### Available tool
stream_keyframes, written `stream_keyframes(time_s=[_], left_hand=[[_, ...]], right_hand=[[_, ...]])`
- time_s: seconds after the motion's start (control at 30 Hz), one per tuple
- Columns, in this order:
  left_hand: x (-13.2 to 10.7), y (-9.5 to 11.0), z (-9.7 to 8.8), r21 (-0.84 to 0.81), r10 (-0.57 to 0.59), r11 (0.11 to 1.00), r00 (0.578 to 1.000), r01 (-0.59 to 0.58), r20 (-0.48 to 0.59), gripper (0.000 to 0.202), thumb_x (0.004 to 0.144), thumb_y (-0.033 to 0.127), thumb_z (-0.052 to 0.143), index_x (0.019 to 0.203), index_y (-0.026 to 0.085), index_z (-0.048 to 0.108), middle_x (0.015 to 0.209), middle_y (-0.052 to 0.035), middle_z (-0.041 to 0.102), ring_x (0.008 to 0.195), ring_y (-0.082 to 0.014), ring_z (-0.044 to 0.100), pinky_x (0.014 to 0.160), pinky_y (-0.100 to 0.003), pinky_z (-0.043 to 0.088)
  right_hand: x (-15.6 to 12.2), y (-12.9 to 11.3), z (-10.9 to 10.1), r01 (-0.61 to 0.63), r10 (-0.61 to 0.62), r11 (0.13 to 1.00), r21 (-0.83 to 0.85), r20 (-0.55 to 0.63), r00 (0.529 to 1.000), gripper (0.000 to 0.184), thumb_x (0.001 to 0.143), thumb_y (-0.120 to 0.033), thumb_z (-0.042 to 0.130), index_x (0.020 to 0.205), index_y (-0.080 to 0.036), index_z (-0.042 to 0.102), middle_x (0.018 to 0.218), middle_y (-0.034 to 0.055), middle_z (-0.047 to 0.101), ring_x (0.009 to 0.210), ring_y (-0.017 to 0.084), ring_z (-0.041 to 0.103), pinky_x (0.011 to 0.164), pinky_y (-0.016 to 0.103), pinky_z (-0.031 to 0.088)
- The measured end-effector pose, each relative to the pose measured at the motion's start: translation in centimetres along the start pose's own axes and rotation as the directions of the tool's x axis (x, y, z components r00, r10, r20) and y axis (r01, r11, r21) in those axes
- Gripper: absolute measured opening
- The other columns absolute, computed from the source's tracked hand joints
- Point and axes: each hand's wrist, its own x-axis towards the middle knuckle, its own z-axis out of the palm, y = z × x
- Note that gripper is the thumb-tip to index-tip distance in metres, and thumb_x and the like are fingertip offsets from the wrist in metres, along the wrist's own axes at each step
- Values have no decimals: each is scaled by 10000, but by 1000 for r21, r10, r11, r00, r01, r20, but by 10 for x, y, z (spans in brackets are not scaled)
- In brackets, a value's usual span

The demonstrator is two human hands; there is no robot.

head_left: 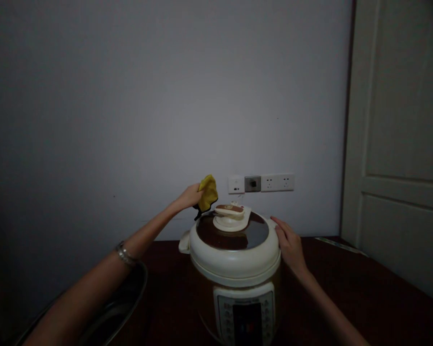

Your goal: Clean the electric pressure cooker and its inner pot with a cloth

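Observation:
A white and brown electric pressure cooker (234, 264) stands upright on a dark table, its lid (254, 233) on top. My left hand (190, 196) is closed around a yellow cloth (208, 193) with a dark edge, held over the back left of the lid, close to the brown-topped lid handle (229, 211). Whether the cloth touches the lid, I cannot tell. Against the right side of the lid rests my right hand (289, 244), gripping its edge near the side handle; some of its fingers are hidden. A bracelet circles my left wrist.
Below my left forearm is a metal basin (120, 307), partly covered by the arm. Behind the cooker, a wall carries several switches and sockets (277, 182). A pale door (400, 144) stands at the right. A flat strip (341, 246) lies on the dark table (328, 283).

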Motion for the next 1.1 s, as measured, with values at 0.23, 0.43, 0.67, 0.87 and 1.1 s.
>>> stream_keyframes(time_s=[0.23,0.43,0.67,0.87,1.1], left_hand=[[50,14,68,-97,24,995,955,5,296,241,764,201,484,907,110,656,896,-111,687,785,-192,604,680,-275,449],[38,-1,73,-591,91,781,902,199,422,359,844,337,470,1060,96,626,1015,-140,673,867,-193,599,753,-297,465],[18,-19,63,-687,54,672,908,276,417,359,849,313,497,1114,96,603,1159,-151,627,960,-200,591,856,-322,447],[-2,-19,60,-765,20,590,943,258,333,341,830,301,531,1118,134,604,1116,-107,652,923,-172,597,857,-306,448],[-22,-3,63,-745,-155,601,956,291,248,346,863,353,469,1099,145,613,1046,-82,683,898,-170,611,782,-271,463]], right_hand=[[-1,-2,0,-8,9,1000,27,-9,1000,414,858,-388,417,1101,-149,653,1161,139,640,1066,247,582,975,447,419],[-1,-2,0,2,-1,999,34,-20,1000,390,856,-362,415,1085,-164,660,1149,126,645,1060,243,583,959,432,429],[0,0,-1,-9,9,1000,17,-5,1000,400,856,-358,400,1090,-150,648,1154,131,636,1073,243,572,951,415,422],[0,-2,-1,-20,20,999,32,2,1000,399,857,-358,392,1082,-146,644,1141,136,634,1061,244,567,954,426,408],[0,-4,-1,-33,33,999,36,5,999,421,849,-360,391,1092,-128,644,1151,144,630,1068,246,563,959,413,403]])
